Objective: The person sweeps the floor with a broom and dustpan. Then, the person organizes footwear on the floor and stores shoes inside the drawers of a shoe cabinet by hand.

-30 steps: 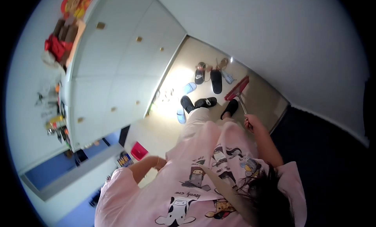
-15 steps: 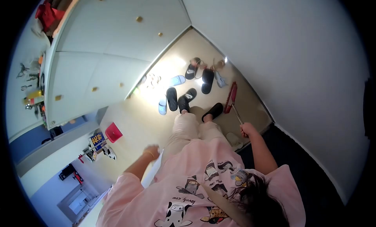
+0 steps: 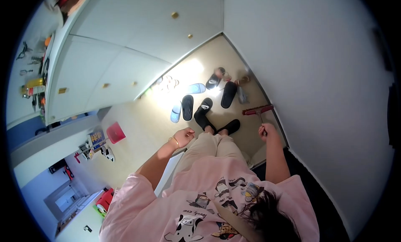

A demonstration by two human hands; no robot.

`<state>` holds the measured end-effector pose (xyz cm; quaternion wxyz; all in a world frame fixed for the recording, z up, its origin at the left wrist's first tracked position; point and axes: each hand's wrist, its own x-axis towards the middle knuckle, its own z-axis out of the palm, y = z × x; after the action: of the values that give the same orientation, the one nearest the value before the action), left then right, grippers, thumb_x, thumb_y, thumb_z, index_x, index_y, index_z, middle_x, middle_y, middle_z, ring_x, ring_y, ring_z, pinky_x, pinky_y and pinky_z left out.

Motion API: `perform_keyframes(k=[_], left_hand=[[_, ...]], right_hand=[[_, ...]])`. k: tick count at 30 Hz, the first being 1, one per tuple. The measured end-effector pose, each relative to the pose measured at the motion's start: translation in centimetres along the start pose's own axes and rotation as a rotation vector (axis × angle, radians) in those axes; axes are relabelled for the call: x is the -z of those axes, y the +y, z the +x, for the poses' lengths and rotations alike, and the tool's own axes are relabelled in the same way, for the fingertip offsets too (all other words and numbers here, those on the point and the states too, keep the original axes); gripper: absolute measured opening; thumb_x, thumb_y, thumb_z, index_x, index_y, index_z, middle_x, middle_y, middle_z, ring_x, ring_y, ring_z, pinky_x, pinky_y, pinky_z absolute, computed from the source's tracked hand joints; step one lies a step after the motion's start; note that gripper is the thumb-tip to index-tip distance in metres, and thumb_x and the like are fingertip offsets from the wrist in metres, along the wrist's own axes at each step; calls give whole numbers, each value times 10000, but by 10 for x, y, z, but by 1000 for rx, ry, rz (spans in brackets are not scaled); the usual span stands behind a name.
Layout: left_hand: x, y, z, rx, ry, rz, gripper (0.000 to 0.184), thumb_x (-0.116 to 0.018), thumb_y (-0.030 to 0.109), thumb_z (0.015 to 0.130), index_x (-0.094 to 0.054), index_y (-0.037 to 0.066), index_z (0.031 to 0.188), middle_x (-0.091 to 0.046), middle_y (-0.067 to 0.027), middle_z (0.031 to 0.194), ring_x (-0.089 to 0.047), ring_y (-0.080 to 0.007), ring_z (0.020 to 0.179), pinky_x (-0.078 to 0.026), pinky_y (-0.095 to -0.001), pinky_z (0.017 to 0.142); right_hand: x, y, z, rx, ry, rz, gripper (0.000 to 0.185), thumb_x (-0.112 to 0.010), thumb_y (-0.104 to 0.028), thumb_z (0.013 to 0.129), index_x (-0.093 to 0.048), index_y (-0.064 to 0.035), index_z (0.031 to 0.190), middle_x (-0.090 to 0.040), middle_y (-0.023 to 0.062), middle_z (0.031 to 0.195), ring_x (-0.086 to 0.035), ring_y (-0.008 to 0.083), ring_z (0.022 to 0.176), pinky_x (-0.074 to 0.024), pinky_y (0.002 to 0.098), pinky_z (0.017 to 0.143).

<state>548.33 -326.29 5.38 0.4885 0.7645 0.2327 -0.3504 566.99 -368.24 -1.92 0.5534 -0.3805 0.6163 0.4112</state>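
Observation:
My right hand [image 3: 267,132] is closed around the handle of a broom with a wide red head [image 3: 258,111]. The broom head is low near the right wall, beside a grey shoe [image 3: 242,96]. My left hand [image 3: 184,137], with a bracelet at its wrist, hangs beside my left thigh; its fingers are curled and nothing shows in them. Ahead of my feet lie several slippers: a black slipper [image 3: 188,107], a blue slipper [image 3: 176,111], another blue slipper [image 3: 195,88] and a black slipper [image 3: 228,94]. I wear black slippers, one foot by a black Nike slide [image 3: 204,106].
White cabinets [image 3: 121,70] with gold knobs line the left side. A grey-white wall [image 3: 309,75] closes off the right and meets the cabinets in a corner. Pale shoes [image 3: 168,83] lie by the cabinet base. A pink bin [image 3: 115,132] stands farther left.
My right hand has turned the broom, so its head now lies crosswise nearer the wall. My left hand has come forward. My feet have shifted and the view has swung slightly.

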Motion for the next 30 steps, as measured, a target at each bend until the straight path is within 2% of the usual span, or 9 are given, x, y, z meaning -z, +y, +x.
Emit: perform_keyframes(k=[6,10,12,15,18,21,24,27,30], left_hand=[[25,-59,40,-74,85,-1,271,-638,206,893,-636,14,1085,-692,-112,951,-654,-196,852,-519,-322,802],[48,-53,44,118,248,61,240,-625,189,896,-637,12,1057,-697,-135,937,-659,-215,851,-515,-328,802],[45,-72,50,148,424,-134,252,-618,207,885,-637,4,1035,-691,-138,898,-660,-231,804,-517,-324,766],[23,-81,56,156,467,-403,160,-578,109,931,-585,-26,1018,-623,-45,822,-577,-123,741,-492,-273,707],[-10,-80,54,182,461,-605,159,-547,118,960,-586,-21,1027,-653,-74,875,-606,-142,779,-507,-274,746],[-40,-72,46,377,356,-305,256,-607,250,924,-641,22,1034,-686,-78,961,-638,-167,865,-511,-315,787],[-74,-68,48,447,293,-172,302,-632,310,897,-668,41,1032,-699,-85,987,-654,-185,900,-512,-327,811],[-85,-52,57,422,228,-339,343,-626,322,898,-661,42,1093,-703,-138,992,-676,-237,927,-512,-332,840],[-75,-45,80,311,246,-283,334,-620,308,906,-656,44,1107,-699,-151,1001,-676,-249,936,-513,-337,839]], right_hand=[[-70,23,-60,48,-223,22,235,-442,-189,1000,-429,-62,802,-451,0,655,-439,54,492,-392,174,419],[-131,14,-75,147,-267,-165,163,-447,-178,998,-431,-77,871,-456,1,702,-425,51,507,-374,188,419],[-161,4,-73,207,-284,-257,143,-446,-182,1000,-435,-84,897,-455,1,714,-421,53,510,-369,193,419],[-221,-33,-33,209,-393,-396,133,-466,-208,1003,-458,-77,987,-494,10,730,-464,59,521,-385,189,406],[-297,-60,20,314,-278,-1019,137,-525,-156,939,-560,-23,939,-574,91,718,-549,163,554,-446,292,456],[-380,-84,119,587,53,-1882,187,-627,-119,839,-706,37,906,-688,196,757,-681,298,709,-552,418,610],[-414,-107,198,849,0,-2240,247,-595,-78,835,-698,37,1027,-702,195,870,-689,321,787,-554,440,693],[-417,-114,219,932,93,-2271,283,-531,-67,859,-671,70,1064,-680,225,1040,-676,340,927,-546,443,763],[-371,-117,204,654,194,-1975,218,-531,-88,871,-662,46,981,-641,213,846,-594,310,682,-474,412,583]])
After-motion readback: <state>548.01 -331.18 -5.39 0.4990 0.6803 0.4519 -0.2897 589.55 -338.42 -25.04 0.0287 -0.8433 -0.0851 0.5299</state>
